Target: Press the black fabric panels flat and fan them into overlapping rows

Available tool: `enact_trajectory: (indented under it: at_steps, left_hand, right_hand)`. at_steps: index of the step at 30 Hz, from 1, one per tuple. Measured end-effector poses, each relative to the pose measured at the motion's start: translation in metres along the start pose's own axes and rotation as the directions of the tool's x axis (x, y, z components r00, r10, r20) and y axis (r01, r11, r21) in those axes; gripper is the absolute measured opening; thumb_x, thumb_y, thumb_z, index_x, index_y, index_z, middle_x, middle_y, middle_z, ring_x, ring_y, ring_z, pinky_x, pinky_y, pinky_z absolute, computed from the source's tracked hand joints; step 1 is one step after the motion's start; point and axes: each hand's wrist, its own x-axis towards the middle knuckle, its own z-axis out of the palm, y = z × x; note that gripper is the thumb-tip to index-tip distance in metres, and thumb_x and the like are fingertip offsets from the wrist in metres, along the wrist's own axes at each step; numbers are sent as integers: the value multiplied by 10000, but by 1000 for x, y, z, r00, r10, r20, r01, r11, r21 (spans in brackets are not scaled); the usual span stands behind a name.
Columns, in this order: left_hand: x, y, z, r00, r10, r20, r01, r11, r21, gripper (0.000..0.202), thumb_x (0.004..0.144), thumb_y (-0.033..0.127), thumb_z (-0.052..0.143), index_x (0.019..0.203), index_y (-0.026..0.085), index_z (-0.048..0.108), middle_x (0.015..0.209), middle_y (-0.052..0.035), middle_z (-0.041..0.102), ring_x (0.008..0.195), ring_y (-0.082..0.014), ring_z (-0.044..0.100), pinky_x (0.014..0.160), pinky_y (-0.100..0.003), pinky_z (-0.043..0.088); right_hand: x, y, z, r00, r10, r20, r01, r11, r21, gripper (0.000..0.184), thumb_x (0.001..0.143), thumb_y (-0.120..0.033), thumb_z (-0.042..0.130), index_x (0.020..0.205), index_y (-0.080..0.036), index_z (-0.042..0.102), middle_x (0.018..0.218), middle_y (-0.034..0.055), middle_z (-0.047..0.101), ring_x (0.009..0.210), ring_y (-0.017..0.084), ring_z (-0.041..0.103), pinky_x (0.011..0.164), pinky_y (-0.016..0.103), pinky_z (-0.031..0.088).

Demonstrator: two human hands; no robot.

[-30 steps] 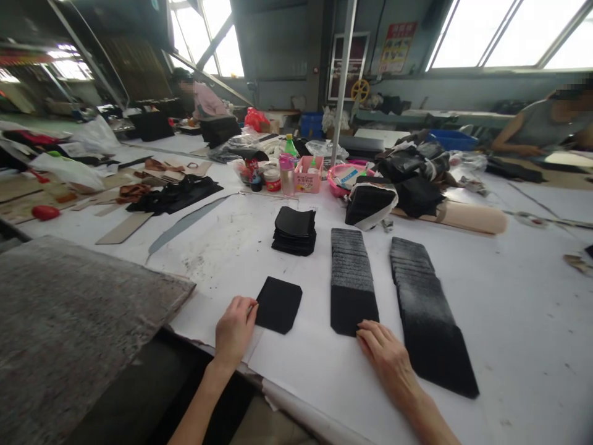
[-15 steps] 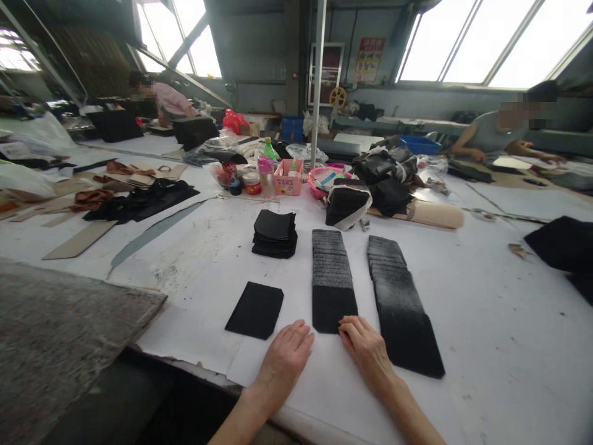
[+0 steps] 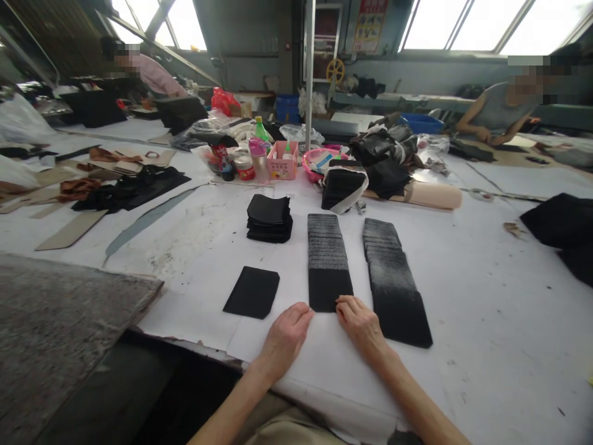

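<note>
My left hand (image 3: 286, 334) lies flat on the white table (image 3: 486, 321), fingers stretched out, tips touching the near left corner of a fanned row of black pieces (image 3: 327, 259). My right hand (image 3: 360, 324) lies flat too, fingers at that row's near right corner. A second fanned row (image 3: 393, 278) runs to the right of it. A single black piece (image 3: 252, 292) lies to the left of my left hand. Behind it stands a small stack of black pieces (image 3: 269, 218).
A grey felt board (image 3: 60, 327) covers the near left. Bottles, a pink box (image 3: 281, 162) and a pink basin (image 3: 319, 168) stand at the back with black bags (image 3: 370, 167) and a beige roll (image 3: 430, 195). Two other people work at far tables.
My left hand let go of the single black piece and moved right to the near end of the fanned row. The right hand stayed at that row's end.
</note>
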Motion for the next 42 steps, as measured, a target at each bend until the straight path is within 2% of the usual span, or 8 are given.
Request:
enact_trajectory:
  at_steps: [15,21,25,29,34,36,39,42]
  left_hand:
    - [5,3,-1,980,-177,-87,158,969,-192,360,924,75,432,1235,207,558,1202,-86,593,1137,-196,574,996,-395,518]
    - [5,1,0,983,-136,-119,125,987,-98,337,906,58,431,1173,199,581,1189,-86,614,1168,-219,558,1026,-445,495]
    - [11,6,3,997,-14,-72,18,998,63,386,909,61,429,1256,183,548,1316,-106,561,1300,-244,469,1075,-463,450]
    - [21,8,12,998,55,30,-59,981,184,356,927,141,488,1280,153,535,1329,-117,570,1276,-274,497,1069,-494,439]
    - [24,6,18,997,35,63,-46,981,187,365,913,142,505,1277,155,534,1322,-120,576,1258,-274,515,1063,-504,431]
    - [24,4,17,998,34,56,-41,990,138,380,911,137,505,1289,165,525,1323,-115,571,1274,-271,499,1068,-507,425]
    - [23,1,8,1000,-15,5,16,999,-38,328,940,127,449,1244,191,554,1275,-100,590,1226,-231,531,1034,-461,463]
    - [20,-1,-6,982,-173,-81,154,968,-199,248,967,148,419,1152,192,578,1137,-84,623,1082,-196,586,933,-382,509]
  right_hand:
    - [8,-24,2,993,-34,116,49,991,-126,122,893,-64,564,891,-157,643,949,73,638,859,210,560,744,313,435]
    - [12,-17,8,988,156,12,-157,984,85,142,918,-122,527,826,-179,620,854,52,638,823,200,563,737,312,431]
    - [13,-8,10,882,468,47,-407,709,576,104,883,-267,586,829,-192,632,837,33,646,795,183,588,746,301,457]
    - [12,6,1,819,569,70,-452,566,690,226,889,-392,572,855,-175,628,758,20,637,673,152,579,637,266,473]
    - [-3,20,-40,583,809,-78,-415,379,828,221,883,-399,604,919,-182,592,771,-5,609,655,122,565,618,237,469]
    - [-14,13,-59,647,755,-104,-422,468,776,163,881,-354,619,910,-195,599,838,12,625,736,142,596,684,256,488]
    - [-31,-17,-73,892,448,56,-403,736,544,63,898,-253,583,858,-210,604,926,48,636,871,190,612,780,303,495]
    - [-47,-60,-67,942,252,222,-318,882,348,113,899,-145,516,841,-214,582,865,43,621,809,196,599,713,314,500]
